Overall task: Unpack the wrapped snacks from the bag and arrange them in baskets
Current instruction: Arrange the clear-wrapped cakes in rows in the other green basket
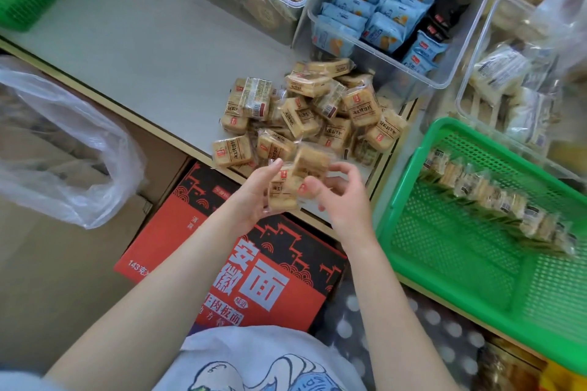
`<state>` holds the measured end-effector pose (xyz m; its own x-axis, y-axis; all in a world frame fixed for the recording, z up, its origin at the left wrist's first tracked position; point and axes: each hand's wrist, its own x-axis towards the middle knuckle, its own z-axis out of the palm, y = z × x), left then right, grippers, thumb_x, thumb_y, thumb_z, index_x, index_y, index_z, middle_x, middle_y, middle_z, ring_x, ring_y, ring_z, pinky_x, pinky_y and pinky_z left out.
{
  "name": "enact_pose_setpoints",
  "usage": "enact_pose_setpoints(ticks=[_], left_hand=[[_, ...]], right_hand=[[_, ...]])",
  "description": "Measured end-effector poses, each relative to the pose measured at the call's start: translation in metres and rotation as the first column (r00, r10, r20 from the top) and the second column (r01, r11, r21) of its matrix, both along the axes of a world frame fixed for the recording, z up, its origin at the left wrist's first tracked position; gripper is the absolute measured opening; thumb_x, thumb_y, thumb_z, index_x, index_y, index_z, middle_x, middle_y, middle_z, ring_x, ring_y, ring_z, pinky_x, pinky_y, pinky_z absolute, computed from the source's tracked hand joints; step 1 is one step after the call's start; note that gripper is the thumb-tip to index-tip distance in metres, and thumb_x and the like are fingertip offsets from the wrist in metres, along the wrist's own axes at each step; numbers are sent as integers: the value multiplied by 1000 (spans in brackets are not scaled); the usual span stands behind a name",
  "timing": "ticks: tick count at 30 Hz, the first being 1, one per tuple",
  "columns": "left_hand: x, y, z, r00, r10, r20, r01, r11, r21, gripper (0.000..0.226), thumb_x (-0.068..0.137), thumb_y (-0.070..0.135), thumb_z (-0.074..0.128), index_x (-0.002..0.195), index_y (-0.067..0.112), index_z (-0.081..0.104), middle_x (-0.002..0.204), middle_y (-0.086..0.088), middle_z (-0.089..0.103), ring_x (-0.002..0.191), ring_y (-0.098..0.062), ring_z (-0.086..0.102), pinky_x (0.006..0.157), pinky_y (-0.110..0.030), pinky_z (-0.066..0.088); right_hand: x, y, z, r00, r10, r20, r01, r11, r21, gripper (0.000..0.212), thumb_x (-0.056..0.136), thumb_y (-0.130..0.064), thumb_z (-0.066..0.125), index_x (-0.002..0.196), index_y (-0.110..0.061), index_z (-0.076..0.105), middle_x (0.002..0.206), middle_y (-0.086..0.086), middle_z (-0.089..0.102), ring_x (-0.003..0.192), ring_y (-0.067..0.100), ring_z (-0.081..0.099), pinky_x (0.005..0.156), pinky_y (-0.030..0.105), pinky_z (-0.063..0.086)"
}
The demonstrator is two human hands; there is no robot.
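Nearest the camera, a white printed shirt (254,359) fills the lower edge, and two bare forearms reach up from it. Below the desk's near edge stands a red and black carton (254,270) with large characters. On the grey desk (133,41) a green basket (476,263) sits at the right, overhanging the near edge, with a row of wrapped snacks (495,197) standing on edge along its far side. A clear bin of blue packets (381,6) stands at the far edge. A crumpled clear plastic bag (63,149) hangs off the desk's left near edge. A loose pile of tan snack packets (311,108) lies by the near edge. Over that edge, the left hand (254,190) and right hand (343,197) together hold a few stacked packets (295,178), fingers curled round them.
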<state>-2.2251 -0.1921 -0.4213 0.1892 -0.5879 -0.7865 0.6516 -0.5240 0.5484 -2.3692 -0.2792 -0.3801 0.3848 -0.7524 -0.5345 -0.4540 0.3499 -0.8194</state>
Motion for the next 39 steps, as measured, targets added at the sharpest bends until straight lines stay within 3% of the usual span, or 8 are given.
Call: enact_pose_setpoints(ticks=[3, 6, 9, 13, 16, 23, 32, 39], left_hand=[[4, 1, 2, 1000, 7, 6, -7, 997, -76, 38, 97, 46, 56, 122, 20, 63, 114, -8, 72, 100, -24, 72, 84, -41, 60], [18, 12, -4, 989, 143, 24, -142, 989, -32, 41, 89, 40, 70, 125, 22, 64, 119, -9, 71, 100, -23, 72, 79, -40, 61], [29, 24, -13, 976, 210, 55, -211, 978, -2, 46, 87, 41, 73, 128, 22, 62, 119, -6, 72, 106, -25, 71, 91, -45, 58], [33, 34, -17, 970, 236, 64, -237, 972, 5, 49, 85, 42, 75, 128, 24, 61, 117, -6, 73, 106, -26, 71, 93, -47, 57], [37, 37, -22, 960, 279, 40, -280, 959, 32, 63, 76, 46, 80, 131, 21, 59, 116, -8, 73, 103, -28, 72, 96, -51, 55], [33, 36, -31, 959, 280, 41, -281, 959, 35, 90, 60, 56, 86, 137, 25, 52, 122, -8, 71, 105, -32, 71, 96, -54, 55], [24, 52, -19, 951, 310, -6, -309, 949, 65, 41, 95, 38, 64, 130, 17, 59, 116, -12, 73, 101, -34, 72, 86, -45, 60], [19, 55, -1, 945, 328, -18, -327, 944, 49, 30, 99, 37, 58, 121, 16, 62, 109, -10, 74, 89, -31, 75, 64, -34, 60]], right_hand=[[14, -4, 2, 981, 169, -92, -172, 985, -26, 29, 90, -45, 69, 105, -23, 61, 96, -2, 70, 72, 7, 63, 59, 19, 48], [31, -20, -8, 995, -29, -93, 30, 1000, 6, 27, 100, -41, 56, 99, -15, 65, 96, 4, 69, 69, 10, 64, 57, 25, 53], [64, -42, -22, 978, -131, -164, 156, 977, 148, 36, 101, -47, 52, 102, -13, 60, 90, 2, 62, 73, 15, 61, 56, 26, 53], [99, -61, -41, 948, -255, -190, 313, 858, 408, 58, 84, -62, 69, 111, -12, 58, 74, -3, 46, 56, 10, 39, 35, 19, 30], [96, -63, -34, 923, -371, -102, 369, 778, 509, 43, 83, -48, 78, 99, -12, 58, 69, -4, 45, 51, 7, 36, 38, 19, 28], [59, -18, -37, 989, -127, 69, 109, 969, 221, 25, 88, -31, 76, 107, -18, 66, 104, -5, 72, 94, 9, 65, 79, 22, 48], [81, -9, -57, 990, -114, -87, 120, 990, 71, 49, 83, -30, 81, 113, -12, 47, 98, -8, 52, 86, 5, 51, 68, 16, 39], [103, -10, -60, 983, -10, -181, 16, 999, 35, 74, 79, -43, 83, 135, -11, 47, 131, 4, 53, 113, 18, 54, 97, 33, 48]])
